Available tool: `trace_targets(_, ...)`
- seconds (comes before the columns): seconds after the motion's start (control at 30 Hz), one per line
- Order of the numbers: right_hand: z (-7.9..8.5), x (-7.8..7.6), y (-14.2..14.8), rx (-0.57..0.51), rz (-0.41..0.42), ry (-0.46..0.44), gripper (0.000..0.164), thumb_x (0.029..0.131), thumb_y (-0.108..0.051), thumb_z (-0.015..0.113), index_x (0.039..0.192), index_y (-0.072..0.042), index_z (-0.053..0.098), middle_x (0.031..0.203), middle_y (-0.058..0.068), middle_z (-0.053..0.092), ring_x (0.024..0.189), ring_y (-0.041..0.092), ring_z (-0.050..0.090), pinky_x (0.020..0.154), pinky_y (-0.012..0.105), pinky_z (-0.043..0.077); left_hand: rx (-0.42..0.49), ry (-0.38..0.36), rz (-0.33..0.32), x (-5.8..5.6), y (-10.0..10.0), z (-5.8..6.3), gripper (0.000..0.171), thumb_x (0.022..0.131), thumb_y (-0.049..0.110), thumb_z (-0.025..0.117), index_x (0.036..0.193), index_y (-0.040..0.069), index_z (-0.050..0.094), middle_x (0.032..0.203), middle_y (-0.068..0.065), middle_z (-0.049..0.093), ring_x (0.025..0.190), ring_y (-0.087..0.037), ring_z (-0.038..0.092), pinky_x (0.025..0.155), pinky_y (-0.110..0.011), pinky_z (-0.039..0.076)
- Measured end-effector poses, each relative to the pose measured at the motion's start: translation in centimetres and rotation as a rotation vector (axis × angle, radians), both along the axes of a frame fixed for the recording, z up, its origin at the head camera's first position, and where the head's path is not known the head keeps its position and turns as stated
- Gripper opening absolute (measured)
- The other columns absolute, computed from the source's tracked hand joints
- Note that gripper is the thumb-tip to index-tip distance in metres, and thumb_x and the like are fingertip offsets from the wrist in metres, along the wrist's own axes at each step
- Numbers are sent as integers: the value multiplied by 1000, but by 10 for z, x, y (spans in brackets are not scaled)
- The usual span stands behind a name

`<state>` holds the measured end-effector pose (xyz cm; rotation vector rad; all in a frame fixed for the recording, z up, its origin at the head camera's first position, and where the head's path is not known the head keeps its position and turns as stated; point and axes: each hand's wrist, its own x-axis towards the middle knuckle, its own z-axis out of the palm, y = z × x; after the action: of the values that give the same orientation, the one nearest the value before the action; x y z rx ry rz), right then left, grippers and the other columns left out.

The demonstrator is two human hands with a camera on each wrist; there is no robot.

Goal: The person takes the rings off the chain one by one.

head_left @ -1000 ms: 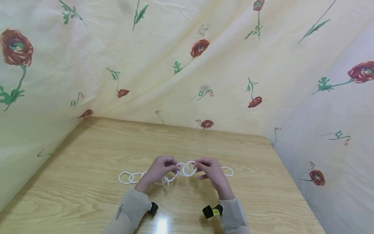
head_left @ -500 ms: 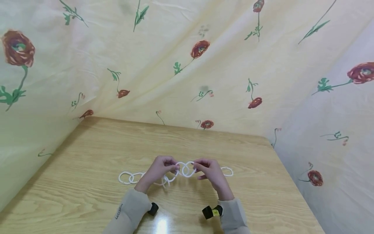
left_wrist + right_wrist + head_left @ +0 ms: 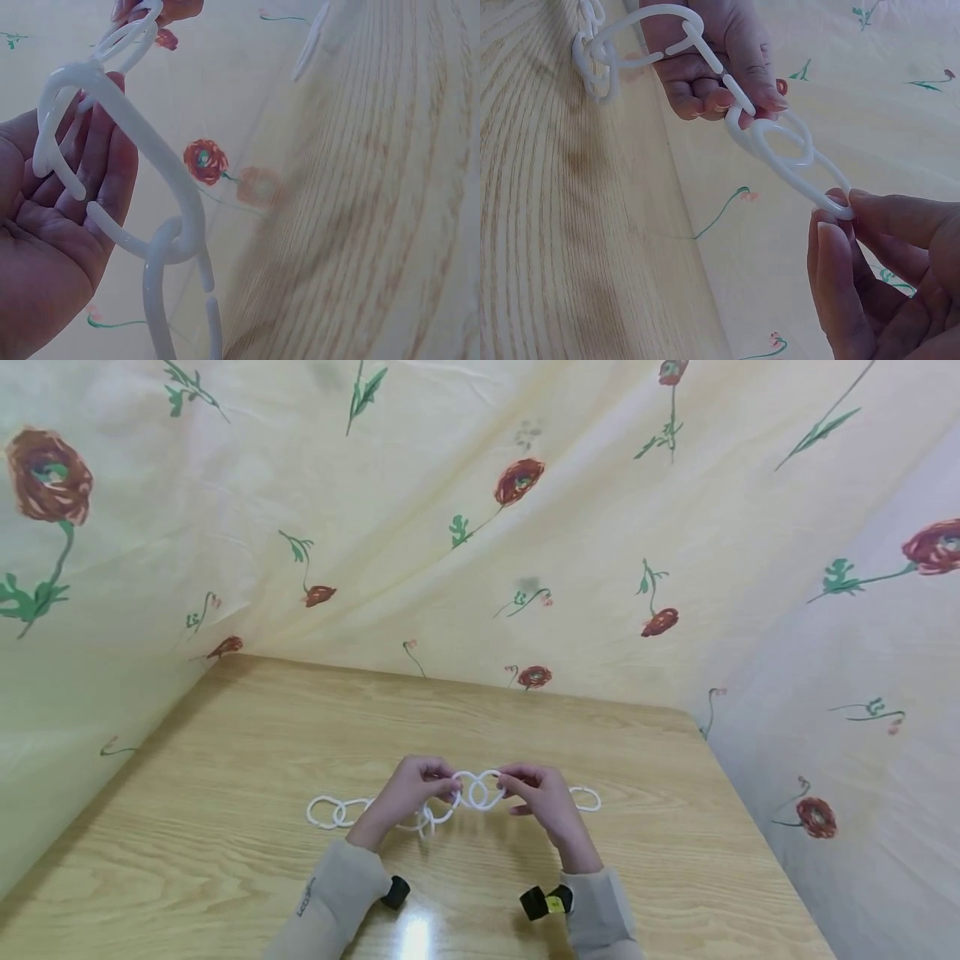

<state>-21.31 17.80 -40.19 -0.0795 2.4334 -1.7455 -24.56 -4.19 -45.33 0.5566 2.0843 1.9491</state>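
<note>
My left hand (image 3: 412, 787) pinches a white plastic chain link between thumb and fingers. Facing it, my right hand (image 3: 546, 797) pinches the far end of another white link (image 3: 799, 182) with thumb and fingertips. These two links loop through each other in the right wrist view, held up above the table. From my left hand, more joined links (image 3: 142, 124) hang down, with small gaps showing in their rims. The chain goes on along the tabletop to the left, its end link (image 3: 309, 812) lying flat. Part of it is hidden behind my left hand and wrist.
One more white link (image 3: 599, 799) lies on the wooden table (image 3: 525, 727), just right of my right hand and partly behind it. A floral cloth (image 3: 420, 568) hangs around the back and sides of the table.
Both hands keep almost the same place and hold on the links. The head view has shifted very slightly.
</note>
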Motion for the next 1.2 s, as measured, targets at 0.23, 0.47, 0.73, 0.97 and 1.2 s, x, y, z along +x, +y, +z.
trace_targets(0.23,1,-2,-1,9,-15,20,25,93,-9,63,110,9,66,92,17,68,77,13,62,58,21,57,1,-1,5,-2,1,1,20,91,7,66,95,-12,66,83,-15,72,68,-8,67,73,-28,62)
trace_targets(0.47,-2,-3,-4,15,-31,34,20,93,-6,63,107,7,69,92,20,68,76,12,62,58,21,57,-8,-26,15,-1,0,3,19,91,7,66,95,-11,66,81,-11,72,67,-9,67,72,-27,61)
trace_targets(0.73,-3,-1,-3,30,-9,59,20,93,-6,62,107,7,69,94,24,68,74,11,62,58,22,58,-12,-39,14,-1,0,0,20,91,8,66,96,-11,66,80,-11,72,67,-8,67,72,-28,61)
trace_targets(0.97,-3,0,-3,24,-17,56,21,93,-7,63,107,7,69,94,21,69,74,11,62,58,21,58,-13,-56,18,-1,1,-1,19,91,7,65,96,-11,66,78,-6,72,66,-8,67,72,-28,62)
trace_targets(1.2,-4,0,-3,30,-18,56,21,93,-8,63,108,6,69,94,21,69,74,10,62,59,21,58,-12,-43,10,-1,1,-2,19,92,7,64,96,-12,66,78,-6,71,66,-8,66,72,-30,62)
